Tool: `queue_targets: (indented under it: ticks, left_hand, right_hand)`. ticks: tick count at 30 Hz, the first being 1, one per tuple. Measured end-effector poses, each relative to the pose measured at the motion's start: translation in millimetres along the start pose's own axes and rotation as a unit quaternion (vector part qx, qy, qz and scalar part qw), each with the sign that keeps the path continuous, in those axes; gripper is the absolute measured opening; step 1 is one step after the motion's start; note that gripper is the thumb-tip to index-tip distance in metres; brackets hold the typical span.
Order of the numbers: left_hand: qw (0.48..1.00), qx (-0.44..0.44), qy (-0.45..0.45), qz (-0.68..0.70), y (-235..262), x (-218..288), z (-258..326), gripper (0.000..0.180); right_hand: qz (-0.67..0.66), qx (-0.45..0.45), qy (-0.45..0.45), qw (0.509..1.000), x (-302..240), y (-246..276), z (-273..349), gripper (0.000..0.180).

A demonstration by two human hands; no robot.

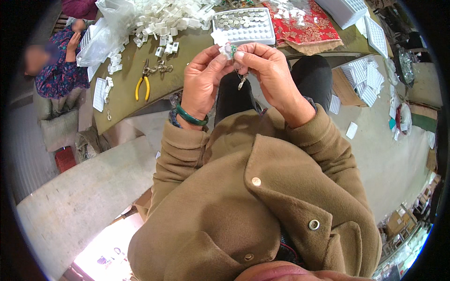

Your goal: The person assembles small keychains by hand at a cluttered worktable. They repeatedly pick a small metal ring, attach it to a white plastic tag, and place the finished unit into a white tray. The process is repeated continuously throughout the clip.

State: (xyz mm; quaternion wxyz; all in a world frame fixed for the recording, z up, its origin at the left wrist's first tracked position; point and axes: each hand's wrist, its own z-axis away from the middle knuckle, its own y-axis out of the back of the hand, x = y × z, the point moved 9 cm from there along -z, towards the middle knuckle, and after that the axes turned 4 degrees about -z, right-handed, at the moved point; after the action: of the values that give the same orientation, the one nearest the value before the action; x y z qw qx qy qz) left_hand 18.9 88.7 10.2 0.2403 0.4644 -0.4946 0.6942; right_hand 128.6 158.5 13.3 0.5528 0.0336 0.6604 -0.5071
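My left hand point(201, 84) is closed in a pinch on a small white plastic casing point(225, 49). Fingers of my right hand point(272, 70) press at the same piece, where a small green circuit board point(233, 49) shows between my fingertips. Below them dangles a thin chain with a metal clasp point(242, 84). Both hands are raised near the table's front edge, just before a white tray point(273, 35) holding rows of round silvery discs. My fingers partly hide how casing and board fit together.
Yellow-handled pliers point(142, 86) lie left beside several metal clasps point(160, 68). Behind is a heap of white casings point(176, 18) and a clear plastic bag point(108, 35). Red patterned cloth point(311, 28) lies right; a cardboard box point(346, 89) of trays stands below. Another person point(61, 72) sits left.
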Motion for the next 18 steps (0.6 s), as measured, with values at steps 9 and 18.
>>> queue_targets:
  ticks: [9,18]
  left_hand:
    - [0.999,0.022,-0.021,-0.037,6.5,5.2,9.2,0.029]
    - [0.994,0.024,-0.054,-0.091,-0.1,13.0,15.4,0.03]
  right_hand:
    - [0.002,-0.032,-0.001,0.999,9.3,-8.8,3.5,0.007]
    - [-0.029,-0.054,-0.018,0.998,14.7,-9.3,8.2,0.005]
